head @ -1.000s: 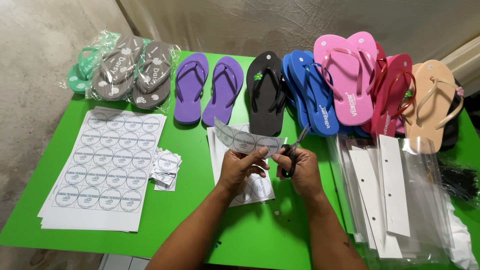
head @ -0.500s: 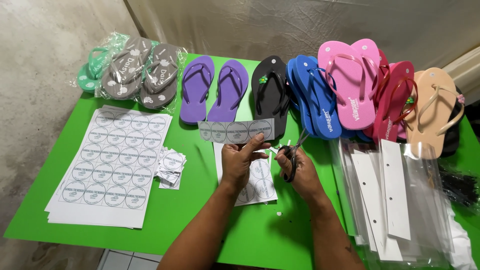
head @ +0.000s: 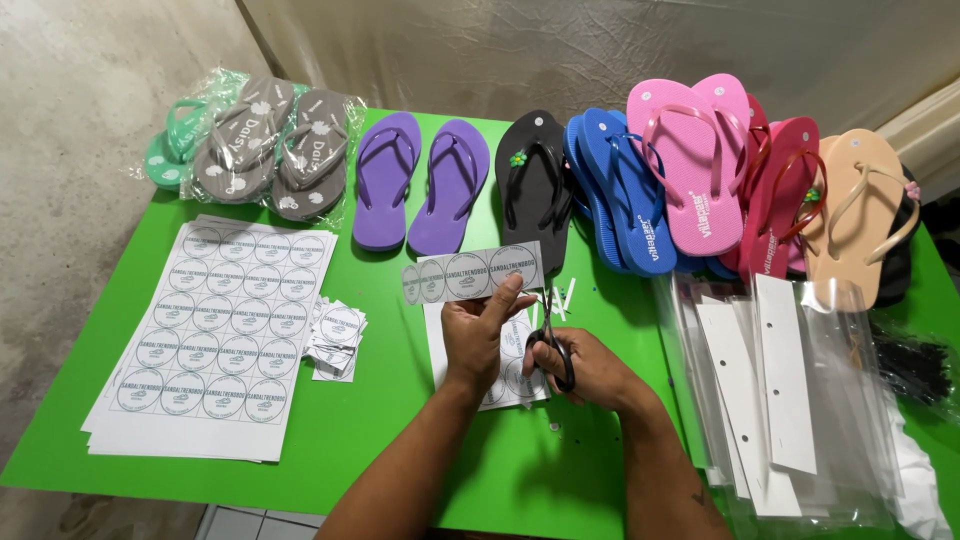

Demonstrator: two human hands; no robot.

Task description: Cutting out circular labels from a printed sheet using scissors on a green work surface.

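My left hand [head: 482, 335] pinches a strip of round printed labels [head: 470, 273] by its right end and holds it level above the green table [head: 390, 430]. In my right hand [head: 590, 368] sit black-handled scissors [head: 553, 340], blades pointing up toward the strip's right end. Under both hands lies a partly cut label sheet [head: 500, 375]. A few thin paper offcuts [head: 566, 298] rest just beyond the scissors.
A stack of full label sheets [head: 210, 330] lies at left, with a small pile of cut labels [head: 336, 337] beside it. Flip-flops line the far edge: bagged grey ones [head: 270, 150], purple [head: 420, 180], black [head: 533, 185], blue [head: 620, 195], pink [head: 690, 165], tan [head: 855, 215]. Clear bags with white cards [head: 770, 390] lie at right.
The label strip has turned from slanted to level and hangs free from the sheet. My left hand shifted along to its right end, while the scissors dropped lower beside it.
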